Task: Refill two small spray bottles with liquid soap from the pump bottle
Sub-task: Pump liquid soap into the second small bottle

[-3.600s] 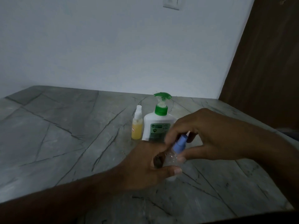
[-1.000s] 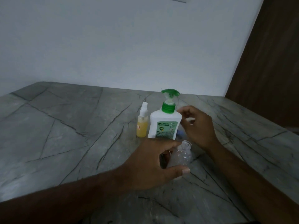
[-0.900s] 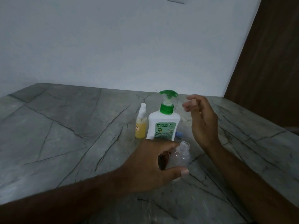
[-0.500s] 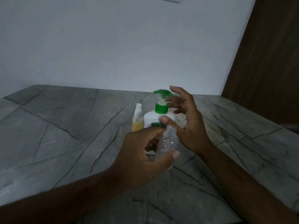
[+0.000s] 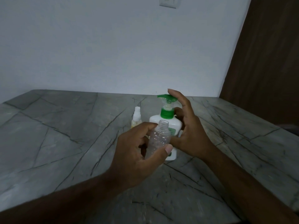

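1. the left hand [image 5: 137,152] grips a clear spray bottle [image 5: 159,139], uncapped, its neck open; it looks empty.
2. this bottle is held above the stone counter [image 5: 64,135], in front of the pump bottle [image 5: 168,120].
3. the pump bottle is white with a green pump; its fill level can't be told.
4. the right hand [image 5: 187,131] is spread wide, fingers at the pump head.
5. a second small spray bottle [image 5: 136,118] with yellowish liquid stands capped just left of the pump bottle.

Home interior, I think, dimly lit. My table [image 5: 61,126]: grey marble-look slab with dark veins. Plain white wall [image 5: 113,46] behind it, light switch plate [image 5: 167,2] high up. Dark brown wooden door [image 5: 265,62] at right. Household soap pump bottle [image 5: 168,125] on table fits domestic setting.
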